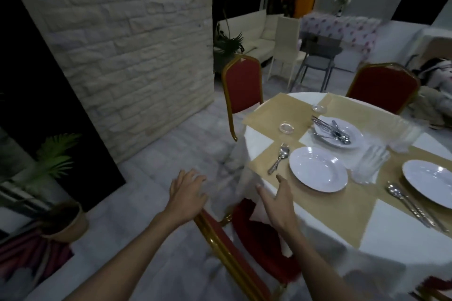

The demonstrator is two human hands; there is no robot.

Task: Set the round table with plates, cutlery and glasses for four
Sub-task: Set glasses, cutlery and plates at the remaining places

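Both forearms are bare to the frame edge, and the left hand [186, 196] and right hand [277, 204] wear no gloves, rings or watch.

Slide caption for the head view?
Both hands open, empty beside the half-set round table.
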